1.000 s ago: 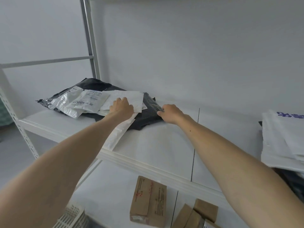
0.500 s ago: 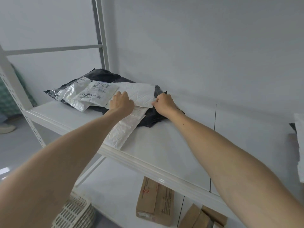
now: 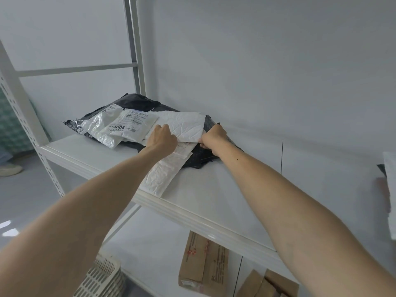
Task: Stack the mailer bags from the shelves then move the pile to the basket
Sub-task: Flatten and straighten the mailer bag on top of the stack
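White mailer [image 3: 184,125] edge pinched by left hand [image 3: 161,139] and right hand [image 3: 214,137].

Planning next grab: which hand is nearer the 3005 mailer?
Left. The left hand is just right of the 3005 mailer; the right hand is farther right, gripping the white padded mailer.

Mailer bags [image 3: 137,125] piled on shelf [image 3: 214,194]; basket [image 3: 102,277] below-left — boxes [image 3: 203,264] beneath

I see brown cardboard boxes [image 3: 203,264] lying down below and a pale shoe [image 3: 9,169] on the grey floor [image 3: 21,200], left.
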